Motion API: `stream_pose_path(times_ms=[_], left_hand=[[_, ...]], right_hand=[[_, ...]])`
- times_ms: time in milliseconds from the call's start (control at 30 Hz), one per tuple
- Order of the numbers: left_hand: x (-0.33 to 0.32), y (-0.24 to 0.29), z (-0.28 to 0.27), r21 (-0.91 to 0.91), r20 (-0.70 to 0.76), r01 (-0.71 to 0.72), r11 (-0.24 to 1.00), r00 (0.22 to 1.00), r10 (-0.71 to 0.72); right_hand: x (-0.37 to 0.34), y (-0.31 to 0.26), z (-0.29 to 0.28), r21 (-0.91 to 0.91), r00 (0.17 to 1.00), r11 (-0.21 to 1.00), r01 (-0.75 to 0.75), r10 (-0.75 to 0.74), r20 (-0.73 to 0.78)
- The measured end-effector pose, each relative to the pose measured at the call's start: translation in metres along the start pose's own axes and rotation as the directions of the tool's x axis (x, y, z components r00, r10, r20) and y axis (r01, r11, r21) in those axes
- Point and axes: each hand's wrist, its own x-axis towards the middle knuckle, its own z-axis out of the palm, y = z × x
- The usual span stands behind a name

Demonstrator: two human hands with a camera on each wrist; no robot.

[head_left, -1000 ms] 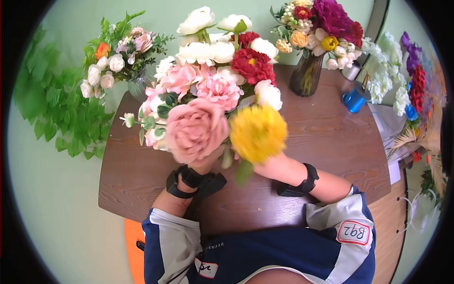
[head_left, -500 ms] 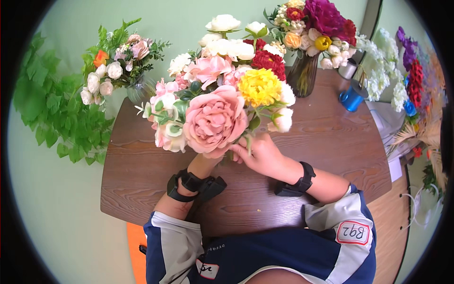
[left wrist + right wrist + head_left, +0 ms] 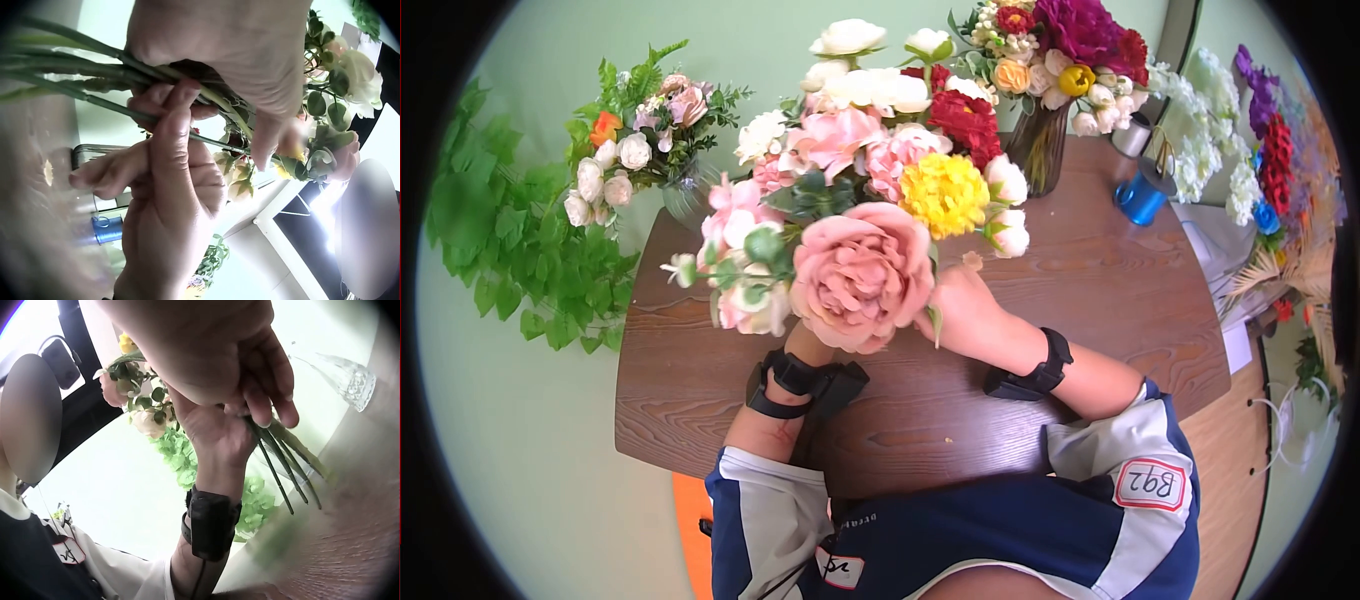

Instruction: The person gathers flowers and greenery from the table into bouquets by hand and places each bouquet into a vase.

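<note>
A full bouquet of white, pink and red blooms stands above the table, a large dusty-pink rose at its front. My left hand grips the bundled green stems; in the head view the rose mostly hides this hand. A yellow flower sits at the bouquet's right side, among the other heads. Just below it is my right hand, whose thumb and fingers pinch a thin green stem beside the bundle. The stem ends stick out beneath both hands in the right wrist view.
On the brown wooden table, a glass vase of flowers stands back left and a dark vase of flowers back right. A blue mug and a metal cup are near the right edge. Green leaves hang left.
The yellow flower, earlier low in front by the right hand, has moved up and back in among the other blooms. The bouquet's front has since tilted slightly down and the right hand stays beside it.
</note>
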Motion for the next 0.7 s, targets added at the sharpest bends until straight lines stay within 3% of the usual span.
stream_pose_path(times_ms=[33,100,133,167,200,233,267,300,333,367,400,433,500,533,567,633,700], left_hand=[[0.004,0.010,0.000,-0.165,0.030,0.104,0.981,0.994,-0.101],[0.005,0.027,-0.001,-0.465,0.137,0.308,0.830,0.951,-0.277],[0.002,0.030,-0.007,-0.167,0.153,0.267,0.949,0.958,-0.242],[0.009,0.042,-0.008,0.075,0.103,0.102,0.992,0.989,-0.109],[-0.010,0.027,-0.006,-0.272,0.033,0.318,0.908,0.946,-0.322],[-0.028,0.010,-0.004,-0.590,0.042,0.447,0.672,0.849,-0.527],[-0.029,0.009,-0.004,-0.590,0.041,0.447,0.672,0.848,-0.529],[-0.029,0.008,-0.003,-0.362,-0.002,0.349,0.864,0.927,-0.375],[-0.028,0.008,-0.001,-0.105,0.002,0.204,0.973,0.979,-0.205],[-0.028,0.008,-0.001,0.154,0.053,0.027,0.988,0.998,-0.036],[-0.030,0.011,-0.009,0.118,0.191,0.289,0.950,0.932,-0.307],[-0.029,0.011,-0.006,0.117,0.192,0.289,0.950,0.932,-0.308],[-0.026,0.008,0.002,-0.289,0.200,0.513,0.808,0.858,-0.474],[-0.022,0.007,0.001,-0.289,0.199,0.514,0.808,0.858,-0.474],[-0.015,0.008,-0.004,-0.186,0.172,0.406,0.895,0.910,-0.377],[-0.006,0.009,-0.010,0.033,0.153,0.160,0.987,0.975,-0.163],[-0.005,0.007,-0.010,-0.008,0.151,0.209,0.978,0.967,-0.206]], right_hand=[[0.000,0.001,0.002,0.000,1.000,1.000,0.000,0.000,0.001],[-0.001,0.004,0.007,0.121,0.987,0.991,0.060,-0.041,-0.155],[0.000,0.005,0.008,0.255,0.961,0.956,0.147,-0.076,-0.266],[0.000,0.008,0.012,0.256,0.962,0.956,0.145,-0.075,-0.264],[-0.001,0.012,0.018,0.253,0.974,0.963,0.089,-0.031,-0.224],[-0.001,0.014,0.021,0.247,0.983,0.968,0.033,0.013,-0.183],[0.001,0.003,0.007,0.156,0.986,0.985,0.077,-0.052,-0.156],[0.001,0.003,0.008,0.157,0.987,0.985,0.077,-0.053,-0.154],[0.000,0.005,0.009,0.144,0.988,0.987,0.075,-0.054,-0.144],[0.000,0.007,0.011,0.131,0.989,0.989,0.073,-0.055,-0.134],[-0.001,0.009,0.014,0.118,0.991,0.991,0.069,-0.055,-0.124],[-0.001,0.011,0.016,0.106,0.992,0.992,0.066,-0.054,-0.114],[-0.001,0.013,0.018,0.079,0.994,0.995,0.063,-0.055,-0.095],[-0.001,0.001,0.011,0.055,0.994,0.997,0.055,-0.049,-0.102],[0.001,-0.004,0.004,0.056,0.994,0.997,0.056,-0.050,-0.101],[0.002,-0.010,-0.004,0.008,0.994,0.999,-0.036,0.035,0.105],[0.001,-0.010,-0.001,-0.014,0.999,1.000,0.014,-0.014,0.038]])
